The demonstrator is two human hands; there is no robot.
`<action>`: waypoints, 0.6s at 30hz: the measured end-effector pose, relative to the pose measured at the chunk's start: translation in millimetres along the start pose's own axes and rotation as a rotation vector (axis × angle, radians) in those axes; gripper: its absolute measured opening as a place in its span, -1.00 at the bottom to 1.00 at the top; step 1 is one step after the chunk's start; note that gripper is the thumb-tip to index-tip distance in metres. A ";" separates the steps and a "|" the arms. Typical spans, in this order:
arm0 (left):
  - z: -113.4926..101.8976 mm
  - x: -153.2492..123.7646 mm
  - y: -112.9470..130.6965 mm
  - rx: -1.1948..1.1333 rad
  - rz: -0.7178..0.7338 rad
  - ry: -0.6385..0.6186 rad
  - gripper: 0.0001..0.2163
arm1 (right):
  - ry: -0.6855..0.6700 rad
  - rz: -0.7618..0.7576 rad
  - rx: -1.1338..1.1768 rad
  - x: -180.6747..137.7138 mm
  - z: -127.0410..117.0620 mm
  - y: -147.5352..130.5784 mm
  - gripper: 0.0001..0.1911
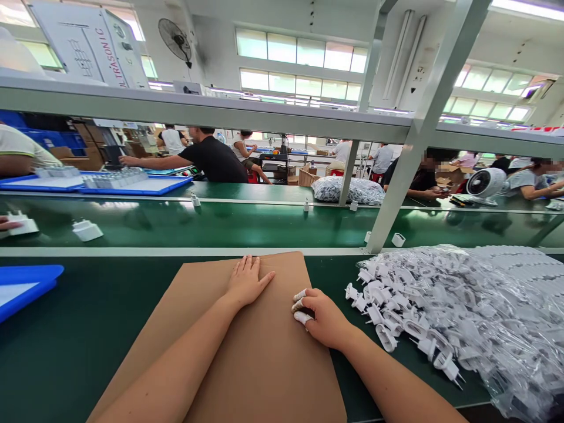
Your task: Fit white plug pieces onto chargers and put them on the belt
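A brown cardboard sheet (198, 352) lies on the green bench in front of me. My left hand (247, 281) rests flat on its far part, fingers stretched out and holding nothing. My right hand (321, 317) lies on the sheet's right edge with its fingers curled under; white finger cots cover the fingertips, and I cannot make out anything inside. Just right of that hand spreads a heap of white plug parts (396, 311), some loose, most in clear plastic bags (497, 317).
A green conveyor belt (220, 223) runs across beyond the sheet, carrying a white charger body (87, 230) and small white parts (398, 239). A grey slanted post (409, 158) rises at the right. Blue trays (22, 288) sit at left. Several people work at the benches behind.
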State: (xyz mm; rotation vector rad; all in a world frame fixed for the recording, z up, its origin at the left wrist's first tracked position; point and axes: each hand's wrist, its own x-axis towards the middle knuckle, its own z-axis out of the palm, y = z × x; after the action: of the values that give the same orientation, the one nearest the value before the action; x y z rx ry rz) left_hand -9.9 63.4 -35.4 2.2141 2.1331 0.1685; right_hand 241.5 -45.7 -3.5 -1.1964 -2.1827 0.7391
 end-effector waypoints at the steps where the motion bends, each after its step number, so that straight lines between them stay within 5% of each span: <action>1: -0.2 -0.1 0.0 -0.001 0.001 0.000 -0.15 | -0.002 0.000 -0.003 0.0 0.0 0.0 -0.84; 18: -1.4 -0.9 0.9 0.000 0.002 -0.005 -0.16 | -0.002 -0.013 -0.025 -1.0 -1.1 -2.1 -0.83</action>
State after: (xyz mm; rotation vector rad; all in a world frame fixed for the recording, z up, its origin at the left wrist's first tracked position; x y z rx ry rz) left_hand -9.2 62.5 -33.9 2.2141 2.1288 0.1630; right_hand 241.6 -47.3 -1.5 -1.1930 -2.2056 0.7103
